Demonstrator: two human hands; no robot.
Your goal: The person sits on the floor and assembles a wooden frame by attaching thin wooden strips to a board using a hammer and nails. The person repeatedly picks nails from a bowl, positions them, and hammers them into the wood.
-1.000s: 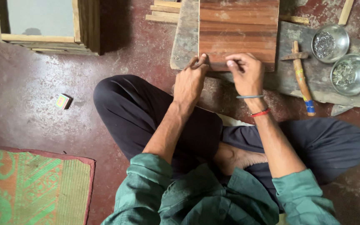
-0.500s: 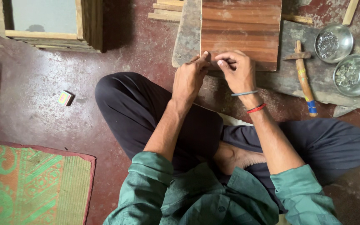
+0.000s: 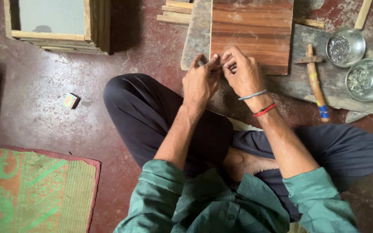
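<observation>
Head view: left hand (image 3: pixel 200 82) and right hand (image 3: pixel 240 71) fingertips pinched together on small item, too small to identify, at near edge of reddish wood board (image 3: pixel 252 30). Hammer (image 3: pixel 314 77), two steel bowls (image 3: pixel 346 45) right of right hand.

Head view, straight down, seemingly close
</observation>
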